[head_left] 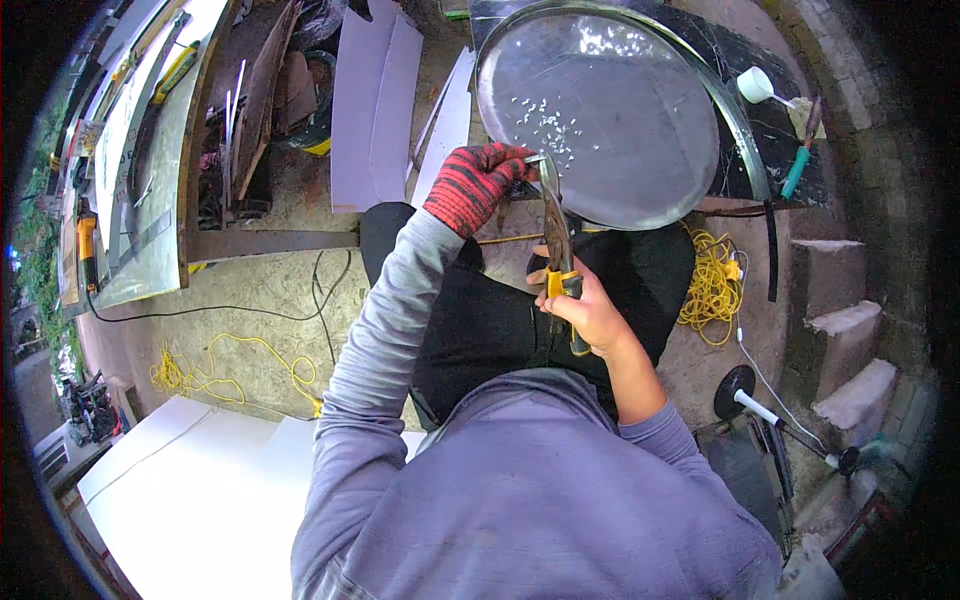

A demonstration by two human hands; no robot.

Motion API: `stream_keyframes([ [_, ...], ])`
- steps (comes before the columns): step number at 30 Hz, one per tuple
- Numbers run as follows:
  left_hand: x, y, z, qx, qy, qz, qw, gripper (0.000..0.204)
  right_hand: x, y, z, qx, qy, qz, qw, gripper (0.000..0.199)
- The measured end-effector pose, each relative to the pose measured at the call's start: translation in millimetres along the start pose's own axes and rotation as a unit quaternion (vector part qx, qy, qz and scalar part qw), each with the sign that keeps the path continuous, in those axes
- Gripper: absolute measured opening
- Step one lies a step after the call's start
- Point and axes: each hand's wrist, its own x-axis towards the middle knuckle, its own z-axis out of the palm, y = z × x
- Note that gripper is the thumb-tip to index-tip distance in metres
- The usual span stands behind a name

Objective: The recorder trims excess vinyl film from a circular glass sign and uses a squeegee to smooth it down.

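Observation:
My left hand (472, 188), in a red-and-black striped glove, pinches a small light strip (533, 159), seemingly metal, near the rim of a round metal tray (660, 150). Bare and ungloved, my right hand (592, 308) is wrapped round the yellow-and-black handles of a pair of snips (556, 235). Their jaws point away from me and meet the strip beside my left fingertips. How far the jaws are parted is too small to tell. Small pale clippings (548, 125) lie scattered on the tray, with a brighter patch of them at its far side.
A curved metal strip (745, 140) bends round the tray's right side. Beyond it are a white cup (755, 84) and a teal-handled tool (797, 172). Coiled yellow cord (712, 290) lies right of my knees. A power tool (87, 240) rests on the left bench, its black cable crossing the floor.

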Motion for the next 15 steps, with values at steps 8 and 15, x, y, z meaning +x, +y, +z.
stream_keyframes([
  [8,-1.6,3.6,-1.9,0.015,-0.005,-0.014,1.000,0.029,2.2,2.5,1.1,-0.091,0.020,-0.015,0.996,0.073],
  [15,-2.4,6.2,-1.2,0.060,-0.001,-0.014,0.998,0.028,5.9,10.5,-1.5,-0.192,0.045,-0.031,0.980,0.070],
])
